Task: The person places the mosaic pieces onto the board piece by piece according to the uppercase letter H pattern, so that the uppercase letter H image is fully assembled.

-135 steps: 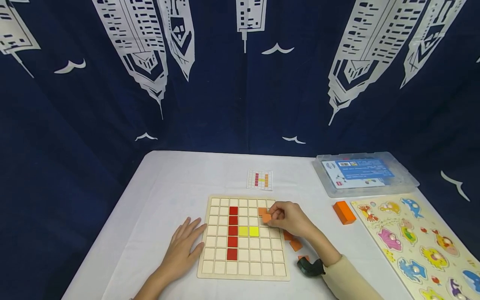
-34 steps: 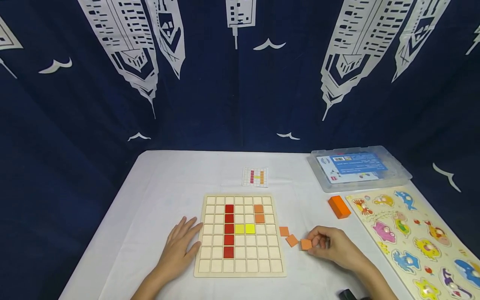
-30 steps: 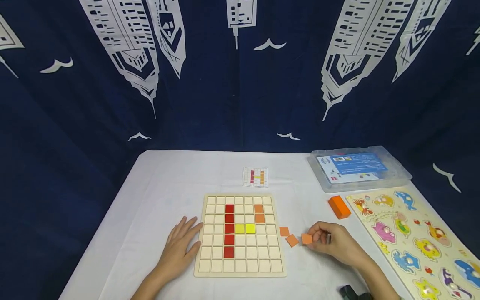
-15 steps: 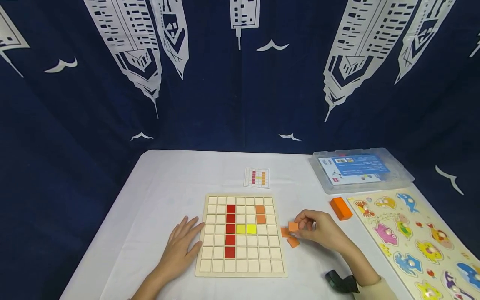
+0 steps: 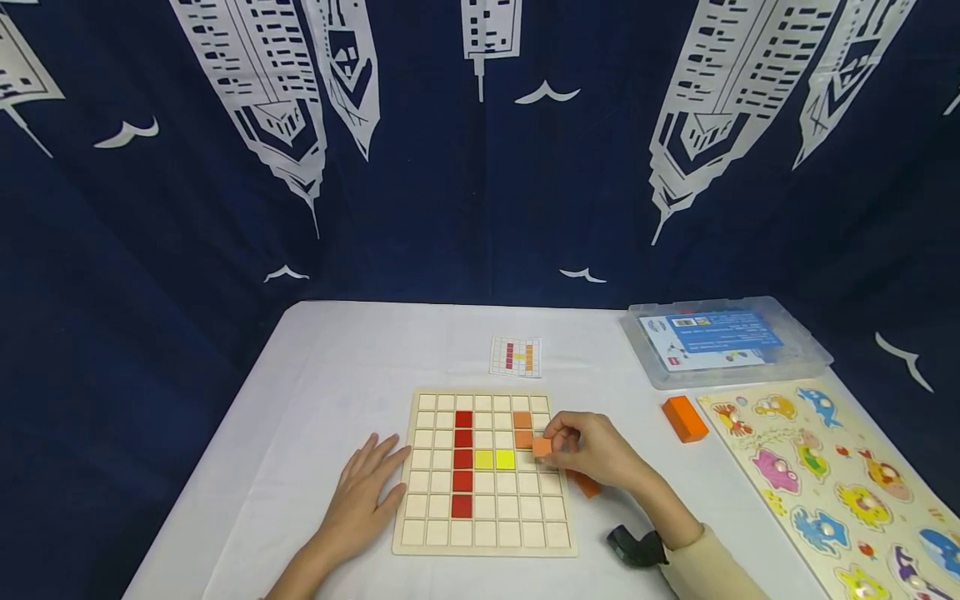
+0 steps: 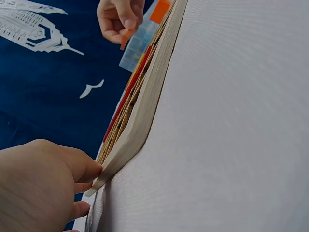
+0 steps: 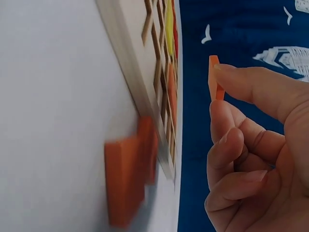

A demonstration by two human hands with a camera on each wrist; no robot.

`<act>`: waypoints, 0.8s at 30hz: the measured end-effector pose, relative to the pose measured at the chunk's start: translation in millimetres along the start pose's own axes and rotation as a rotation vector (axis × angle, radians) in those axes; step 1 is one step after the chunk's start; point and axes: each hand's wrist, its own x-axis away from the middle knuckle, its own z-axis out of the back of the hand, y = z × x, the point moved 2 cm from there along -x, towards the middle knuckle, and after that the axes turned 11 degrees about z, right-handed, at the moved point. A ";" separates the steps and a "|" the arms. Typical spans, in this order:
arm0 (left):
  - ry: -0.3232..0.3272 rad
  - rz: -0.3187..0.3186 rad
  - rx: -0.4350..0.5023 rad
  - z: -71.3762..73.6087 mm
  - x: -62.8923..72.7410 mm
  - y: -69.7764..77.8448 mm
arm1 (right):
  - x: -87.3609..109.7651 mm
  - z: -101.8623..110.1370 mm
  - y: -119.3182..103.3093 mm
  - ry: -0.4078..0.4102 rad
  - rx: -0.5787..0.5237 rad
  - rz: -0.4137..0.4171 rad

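My right hand (image 5: 596,450) pinches an orange square tile (image 5: 542,447) between thumb and fingertips, over the right side of the wooden grid board (image 5: 486,533). In the right wrist view the tile (image 7: 213,79) is raised above the board's surface. The board holds a column of red tiles (image 5: 462,459), two yellow tiles (image 5: 495,459) beside its middle, and two orange tiles (image 5: 522,429) in a right-hand column. Loose orange tiles (image 7: 126,174) lie on the table by the board's right edge, partly hidden under my right hand in the head view. My left hand (image 5: 358,497) lies flat, its fingertips at the board's left edge.
A small pattern card (image 5: 515,357) lies behind the board. To the right are an orange block (image 5: 684,418), a clear plastic box (image 5: 727,343) with a blue label, and a wooden animal puzzle (image 5: 832,492). A dark blue curtain (image 5: 480,217) hangs behind the table.
The second orange tile went onto the board earlier. My right hand then picked another orange tile off the table at right and carried it left over the board. The left hand stayed put.
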 end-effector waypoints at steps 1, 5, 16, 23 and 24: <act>0.001 -0.001 0.000 -0.1 0.0 -0.3 | -1.7 -2.3 -0.7 -0.007 -0.003 0.002; 0.002 -0.002 -0.001 -0.2 0.0 -0.9 | -7.3 -10.6 -1.0 -0.038 -0.019 0.002; 0.005 -0.008 -0.006 -0.1 0.1 -0.5 | -10.9 -20.9 -0.7 -0.068 0.000 0.019; 0.003 -0.001 -0.004 0.1 0.6 -0.5 | -12.1 -25.1 2.0 -0.067 -0.003 0.041; 0.003 -0.001 -0.005 0.2 0.7 -0.4 | -12.1 -25.3 2.1 -0.067 0.001 0.043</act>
